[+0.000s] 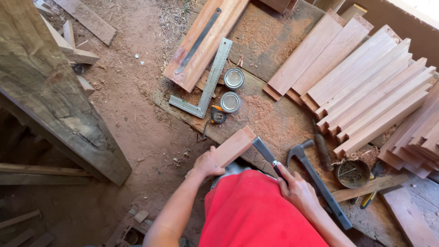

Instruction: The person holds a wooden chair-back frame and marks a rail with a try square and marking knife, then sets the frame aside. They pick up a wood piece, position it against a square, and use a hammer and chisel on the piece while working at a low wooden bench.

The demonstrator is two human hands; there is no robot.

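Left hand: the left hand [208, 163], lower centre of the frame, grips the near end of a short wooden block [234, 146].
Right hand: the right hand [296, 190] is closed around the handle of a chisel [266, 153], blade angled up-left, tip touching the block.
Block: lies at the counter [274, 128] edge, centre frame; looks stiff, light and dry, best held across its width near the end.
Arms: both forearms reach forward from a red shirt, elbows bent.
Nearby: a hammer [315, 180] just right of the chisel; two tins [232, 90], a steel square [208, 84] and stacked boards [370, 87] above.

Carpentry workshop — planks [366, 87], sawdust [258, 107], hammer [315, 176]
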